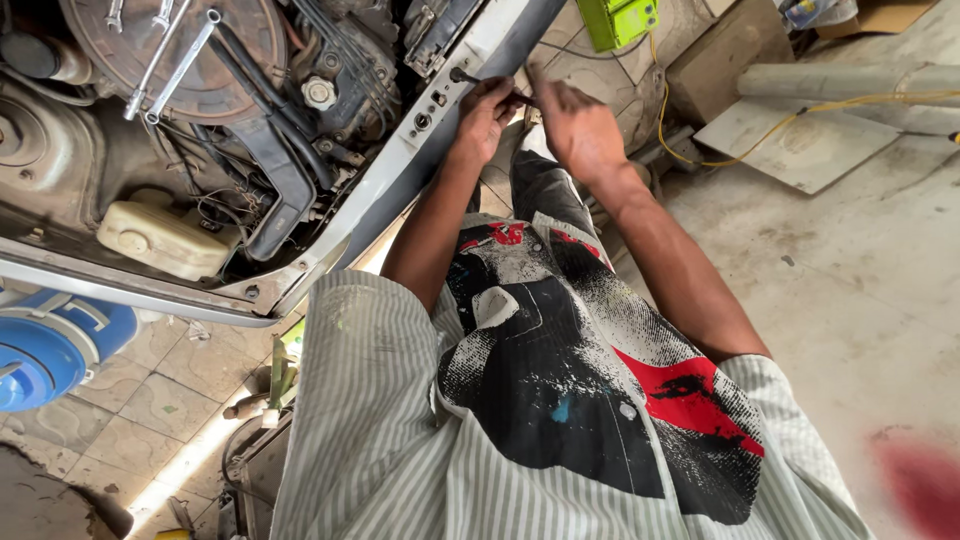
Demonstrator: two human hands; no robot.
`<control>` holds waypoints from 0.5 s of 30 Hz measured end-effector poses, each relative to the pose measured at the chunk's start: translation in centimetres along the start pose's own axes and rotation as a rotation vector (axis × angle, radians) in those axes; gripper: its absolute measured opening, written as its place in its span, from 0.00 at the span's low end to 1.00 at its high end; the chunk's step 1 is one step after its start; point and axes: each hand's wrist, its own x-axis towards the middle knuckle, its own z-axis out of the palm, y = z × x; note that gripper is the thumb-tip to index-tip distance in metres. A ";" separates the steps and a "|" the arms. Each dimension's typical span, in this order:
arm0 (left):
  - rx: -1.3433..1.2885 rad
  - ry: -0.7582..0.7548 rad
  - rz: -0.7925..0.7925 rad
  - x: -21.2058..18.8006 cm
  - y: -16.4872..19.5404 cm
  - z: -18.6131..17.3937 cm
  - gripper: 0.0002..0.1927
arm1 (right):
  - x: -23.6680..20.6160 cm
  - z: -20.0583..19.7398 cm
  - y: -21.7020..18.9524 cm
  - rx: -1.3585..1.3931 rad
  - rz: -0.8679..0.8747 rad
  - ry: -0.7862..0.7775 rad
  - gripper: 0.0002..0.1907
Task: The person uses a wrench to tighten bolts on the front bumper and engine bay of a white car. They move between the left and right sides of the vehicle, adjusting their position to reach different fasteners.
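Head view: a person in a striped shirt (pixel 370 420) is leaning over the front edge of an open engine bay, both bare hands working at the white front panel (pixel 400 160) of a car. The left hand (pixel 487 112) is pressing against the panel's outer edge, its grip closing narrowly around a small dark tool (pixel 520 97) that is sitting just beside a dark knob-like fitting (pixel 462 75) on the panel. The right hand (pixel 577 128) is hovering just beside the left, fingers bent and nearly touching the same tool; whether its grip is actually holding anything cannot be told.

Inside the bay, two long wrenches (pixel 170 55) are lying on a round rusty air-cleaner cover (pixel 215 70) near the top edge of the frame, well apart from the hands. A cream-coloured fluid reservoir (pixel 160 238) is sitting close to the panel's lower corner. A blue drum (pixel 50 345) is standing on the tiled floor (pixel 150 390) at the left edge.

To the right, the concrete floor (pixel 850 260) is lying open, giving room beside the person's right arm. A yellow cable (pixel 800 110) is trailing across it toward a green box (pixel 620 20) at the top edge, near flat boards (pixel 790 150).
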 end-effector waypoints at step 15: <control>-0.111 0.023 0.014 0.2 0.1 -0.1 0.08 | 0.6 -1.6 -1.1 -0.343 -0.446 0.354 0.31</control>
